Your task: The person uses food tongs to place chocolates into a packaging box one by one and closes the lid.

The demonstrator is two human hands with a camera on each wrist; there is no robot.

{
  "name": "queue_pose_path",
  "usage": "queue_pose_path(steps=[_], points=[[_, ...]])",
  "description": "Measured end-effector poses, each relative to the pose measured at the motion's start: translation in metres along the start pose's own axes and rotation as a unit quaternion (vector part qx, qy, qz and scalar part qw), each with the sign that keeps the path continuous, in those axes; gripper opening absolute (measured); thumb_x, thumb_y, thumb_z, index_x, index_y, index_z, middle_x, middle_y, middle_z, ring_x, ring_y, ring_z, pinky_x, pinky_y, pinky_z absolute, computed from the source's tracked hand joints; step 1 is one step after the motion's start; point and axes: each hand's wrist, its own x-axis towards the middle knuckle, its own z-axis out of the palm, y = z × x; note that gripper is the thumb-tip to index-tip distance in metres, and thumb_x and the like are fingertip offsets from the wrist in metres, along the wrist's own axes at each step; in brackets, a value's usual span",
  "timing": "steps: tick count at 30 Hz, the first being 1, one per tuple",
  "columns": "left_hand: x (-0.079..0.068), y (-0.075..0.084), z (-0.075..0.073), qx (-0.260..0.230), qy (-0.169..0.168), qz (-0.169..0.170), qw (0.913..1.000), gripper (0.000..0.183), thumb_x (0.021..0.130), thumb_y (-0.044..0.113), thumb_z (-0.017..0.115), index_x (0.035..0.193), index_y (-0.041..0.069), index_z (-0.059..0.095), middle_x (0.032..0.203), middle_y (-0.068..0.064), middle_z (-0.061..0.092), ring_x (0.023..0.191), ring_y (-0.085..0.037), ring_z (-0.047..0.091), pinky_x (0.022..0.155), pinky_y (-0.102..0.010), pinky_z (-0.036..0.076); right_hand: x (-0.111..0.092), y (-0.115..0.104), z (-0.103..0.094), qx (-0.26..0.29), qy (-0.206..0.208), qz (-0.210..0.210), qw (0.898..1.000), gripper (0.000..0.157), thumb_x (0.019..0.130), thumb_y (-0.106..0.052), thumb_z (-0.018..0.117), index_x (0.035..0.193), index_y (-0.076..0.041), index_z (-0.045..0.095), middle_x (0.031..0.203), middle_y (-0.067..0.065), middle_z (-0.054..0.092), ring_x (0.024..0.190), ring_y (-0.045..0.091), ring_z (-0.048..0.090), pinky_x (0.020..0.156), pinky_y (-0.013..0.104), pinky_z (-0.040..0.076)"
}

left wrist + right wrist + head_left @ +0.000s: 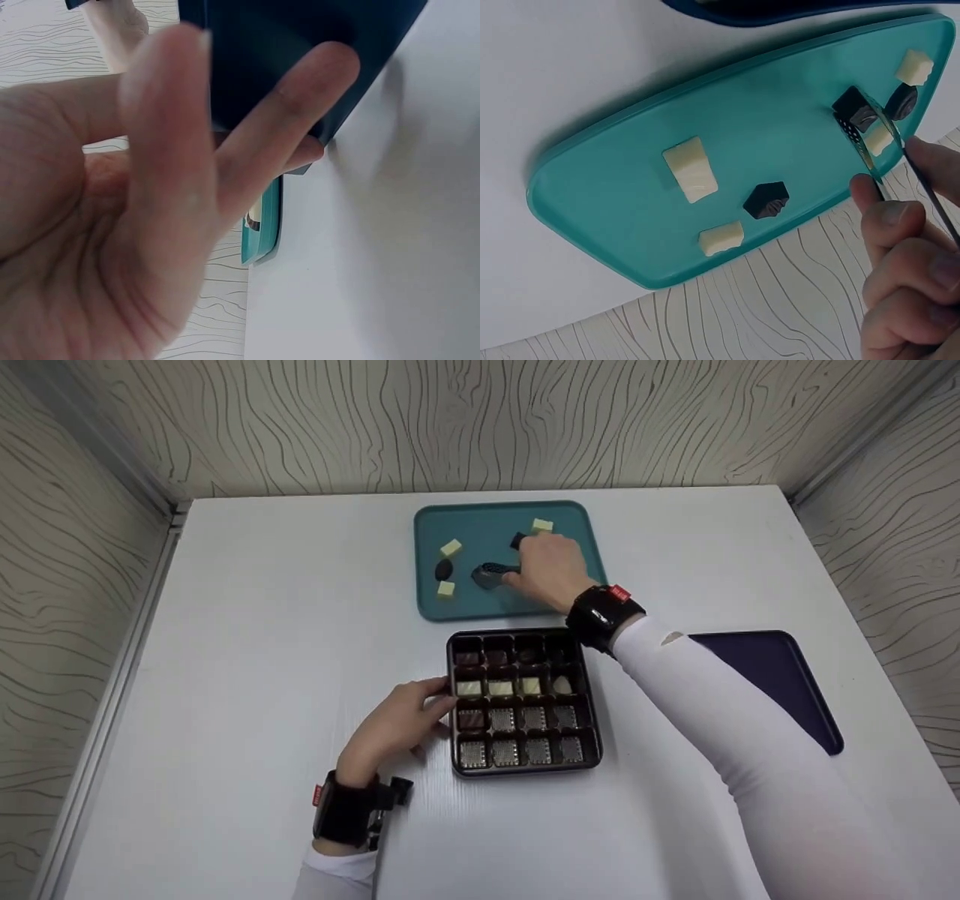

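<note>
My right hand (553,570) grips tongs (930,190) over the teal tray (484,525). Between the tong tips in the right wrist view is a dark chocolate piece (851,107); whether it is lifted I cannot tell. Beside it lie a dark oval chocolate (444,569) and white chocolates (451,547). My left hand (400,725) touches the left side of the dark divided chocolate box (525,772), fingers mostly straight along its wall. Dark chocolates fill the box's back row and white ones the second. A dark piece (471,719) sits leftmost in the third row; textured compartment floors show elsewhere.
A navy tray (772,675) lies at the right, partly under my right sleeve. Another white chocolate (542,525) and a dark one (517,540) are on the teal tray's far right. Patterned panels (480,427) border the white table (270,607) at the back and sides.
</note>
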Motion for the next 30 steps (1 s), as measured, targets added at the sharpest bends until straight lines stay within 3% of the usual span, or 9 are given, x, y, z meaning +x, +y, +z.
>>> queue_pose_path(steps=[6,12,16,23,28,30], points=[[0.003,0.0,0.001,-0.006,-0.011,0.003,0.9999,0.05,0.11,0.022,0.054,0.156,0.004,0.048,0.12,-0.022,0.077,0.078,-0.032,0.078,0.051,-0.041,0.06,-0.018,0.012,-0.012,0.021,0.006,-0.02,1.0,0.067,0.099,-0.041,0.072,0.054,-0.018,0.028,0.053,-0.008,0.018,0.048,0.008,0.02,0.047,0.025,0.02],[0.002,-0.002,-0.003,-0.003,-0.02,-0.001,0.9998,0.05,0.111,0.023,0.054,0.157,0.004,0.048,0.117,-0.022,0.078,0.075,-0.031,0.078,0.052,-0.041,0.06,-0.06,0.016,-0.032,0.03,0.025,-0.096,0.995,0.061,0.099,-0.037,0.073,0.051,-0.017,0.04,0.051,-0.008,0.022,0.048,0.009,0.025,0.049,0.025,0.016],[-0.002,-0.006,-0.009,0.002,-0.018,0.001,0.9998,0.049,0.111,0.025,0.054,0.156,0.006,0.049,0.12,-0.022,0.077,0.075,-0.031,0.077,0.054,-0.041,0.061,-0.092,0.011,-0.044,0.018,0.027,-0.134,0.99,0.058,0.098,-0.039,0.074,0.055,-0.017,0.04,0.054,-0.008,0.023,0.051,0.011,0.029,0.052,0.026,0.019],[-0.008,-0.015,-0.019,0.016,-0.003,0.011,0.9998,0.048,0.111,0.025,0.053,0.154,0.005,0.051,0.129,-0.024,0.073,0.072,-0.03,0.076,0.051,-0.036,0.059,-0.131,0.003,-0.051,-0.015,0.018,-0.226,0.974,0.037,0.095,-0.037,0.077,0.068,-0.013,0.071,0.052,-0.003,0.052,0.049,0.011,0.047,0.05,0.028,0.037],[-0.01,-0.017,-0.024,0.038,0.004,0.009,0.9992,0.049,0.111,0.027,0.053,0.155,0.006,0.051,0.125,-0.02,0.076,0.061,-0.027,0.073,0.07,-0.036,0.063,-0.144,-0.002,-0.046,-0.051,0.013,-0.277,0.959,0.042,0.094,-0.037,0.078,0.062,-0.015,0.062,0.052,-0.002,0.056,0.048,0.012,0.051,0.048,0.033,0.046],[-0.01,-0.017,-0.025,0.039,0.004,0.007,0.9992,0.049,0.111,0.027,0.052,0.155,0.006,0.052,0.12,-0.018,0.077,0.057,-0.026,0.071,0.071,-0.035,0.064,-0.146,-0.005,-0.044,-0.061,0.008,-0.287,0.956,0.045,0.093,-0.038,0.079,0.059,-0.016,0.058,0.051,-0.002,0.055,0.047,0.012,0.051,0.047,0.033,0.048]])
